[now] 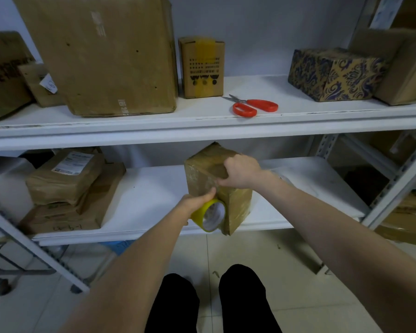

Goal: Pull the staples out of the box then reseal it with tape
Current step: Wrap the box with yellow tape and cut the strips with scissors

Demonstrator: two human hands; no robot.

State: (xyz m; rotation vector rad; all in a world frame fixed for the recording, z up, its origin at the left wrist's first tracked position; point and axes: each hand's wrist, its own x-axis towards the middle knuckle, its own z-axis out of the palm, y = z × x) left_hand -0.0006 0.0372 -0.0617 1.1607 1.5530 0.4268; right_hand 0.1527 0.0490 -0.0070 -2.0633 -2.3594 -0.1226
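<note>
Hands both on the job: one box (203, 173), one tape roll (200, 212), two hands. The box sits tilted on the front of the lower shelf (154, 188), one corner poking out past the lip. It's brown card, wrapped in glossy, crinkled clear tape.

Right hand (240, 171) grips the top near edge, fingers curled over the top and thumb down on the near face. Left hand (197, 200) is just below it, wrapped round the roll and holding it against the box's lower front. Its thumb reaches up onto the card, close to the right thumb. The roll is a yellow ring with a pale hollow core, facing us.

Up on the top shelf (202, 126), one pair of scissors (252, 105) lies flat with red loop handles and steel blades, well apart from the hands. Six cartons share that shelf: a big plain carton (101, 56), a small one (202, 68) with a yellow tape stripe, a patterned one (334, 73) in blue and tan, and three more plain ones at the ends. Left of the box on the lower shelf is a stack of brown parcels (65, 179), the top one carrying a white label.
</note>
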